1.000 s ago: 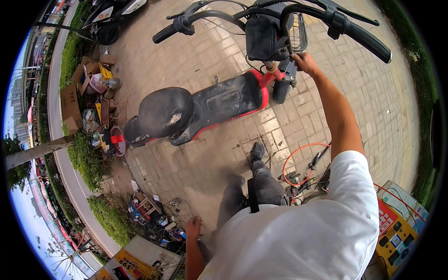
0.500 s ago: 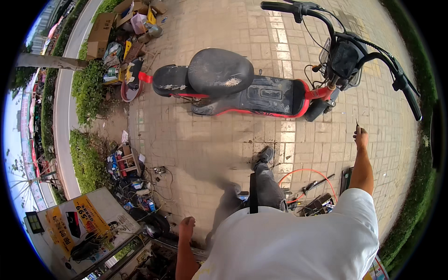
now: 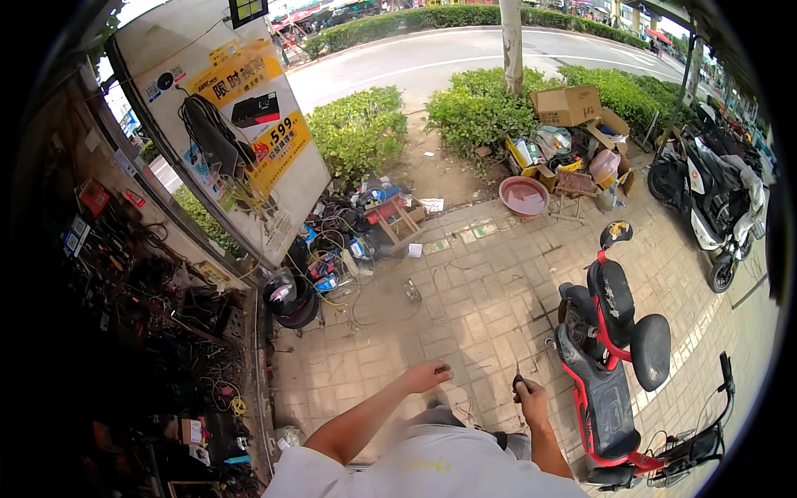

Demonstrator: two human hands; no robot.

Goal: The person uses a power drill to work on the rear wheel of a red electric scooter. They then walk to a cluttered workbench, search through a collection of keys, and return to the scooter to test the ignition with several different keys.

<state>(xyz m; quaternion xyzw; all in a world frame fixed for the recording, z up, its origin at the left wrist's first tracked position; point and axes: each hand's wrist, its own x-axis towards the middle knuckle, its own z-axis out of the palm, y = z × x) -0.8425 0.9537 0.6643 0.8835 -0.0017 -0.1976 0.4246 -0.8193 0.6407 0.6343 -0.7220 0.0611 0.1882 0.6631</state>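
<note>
My right hand (image 3: 532,400) is closed round the dark handle of a screwdriver (image 3: 520,383), its thin shaft pointing up and away from me. In front of my body, my left hand (image 3: 427,376) hangs over the paving with its fingers loosely bent and apart. Nothing shows in it. To the right of my right hand stands a red and black electric scooter (image 3: 610,407), with a scuffed black seat (image 3: 650,352) and its handlebar (image 3: 727,382) toward the lower right.
At left, shelves hold dark tools and parts (image 3: 166,332) beside a sign panel (image 3: 241,124). Cables and boxes (image 3: 357,241) lie ahead. Further off are a red basin (image 3: 524,197), cardboard boxes (image 3: 567,105), hedges (image 3: 473,108) and a tree trunk (image 3: 510,50). Parked scooters (image 3: 714,199) stand far right.
My view has swung left, toward the shelves and sign panel. The scooter now appears at right instead of ahead. My right hand has come in closer to my body with the screwdriver; my left reaches forward.
</note>
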